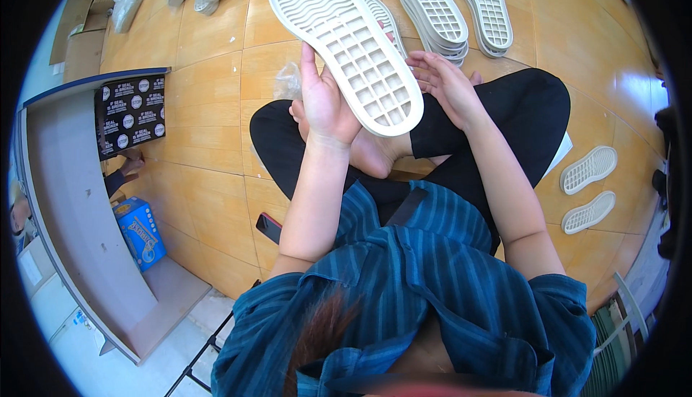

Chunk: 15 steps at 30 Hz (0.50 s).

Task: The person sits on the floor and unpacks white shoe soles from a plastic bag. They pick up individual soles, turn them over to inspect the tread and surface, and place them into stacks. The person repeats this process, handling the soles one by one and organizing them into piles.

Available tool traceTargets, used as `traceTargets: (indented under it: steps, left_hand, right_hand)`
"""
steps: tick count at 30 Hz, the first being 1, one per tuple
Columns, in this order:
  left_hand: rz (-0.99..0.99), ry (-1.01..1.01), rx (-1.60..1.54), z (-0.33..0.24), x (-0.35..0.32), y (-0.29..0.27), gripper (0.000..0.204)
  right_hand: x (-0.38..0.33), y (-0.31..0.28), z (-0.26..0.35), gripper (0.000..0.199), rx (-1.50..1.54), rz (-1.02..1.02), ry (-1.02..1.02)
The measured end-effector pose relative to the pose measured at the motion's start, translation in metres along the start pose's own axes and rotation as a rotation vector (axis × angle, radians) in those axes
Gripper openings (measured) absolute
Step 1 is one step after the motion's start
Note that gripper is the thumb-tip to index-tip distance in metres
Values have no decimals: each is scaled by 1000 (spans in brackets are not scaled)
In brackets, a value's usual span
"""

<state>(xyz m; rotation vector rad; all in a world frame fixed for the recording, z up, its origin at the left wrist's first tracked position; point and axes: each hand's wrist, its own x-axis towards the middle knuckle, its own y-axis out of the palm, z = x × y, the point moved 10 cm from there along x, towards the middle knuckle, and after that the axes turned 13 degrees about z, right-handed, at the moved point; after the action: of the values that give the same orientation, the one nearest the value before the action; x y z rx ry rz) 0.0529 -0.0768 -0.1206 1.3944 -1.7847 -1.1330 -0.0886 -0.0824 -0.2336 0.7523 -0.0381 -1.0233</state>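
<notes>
A white shoe sole (357,43) is raised in front of me, its waffle grid and wavy ridges turned up. My left hand (331,101) is closed on its left edge, thumb along the side, with fingertips showing past the far edge. My right hand (448,88) hovers just right of the sole, fingers apart and holding nothing. Another white sole (376,9) lies beyond, mostly hidden by the raised one. Further off to the right stand a stack of soles (430,4) and a second, lower stack (484,7).
Two smaller soles (589,170) lie on the wooden floor (205,181) at right. A phone (269,227) rests by my left elbow. At left, a grey shelf unit (94,202) stands near a blue box (139,232). Clear plastic wrap (287,81) lies near my left knee.
</notes>
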Motion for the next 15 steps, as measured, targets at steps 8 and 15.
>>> traceTargets:
  steps: [8, 15]
  left_hand:
    - [-15, 0, 5, -2, -1, -2, 76]
    - [-109, 83, 186, -8, -11, -10, 71]
  right_hand:
    - [-1, 0, 0, 40, -5, -3, -15]
    - [-3, 16, 15, 47, -11, 113, -69]
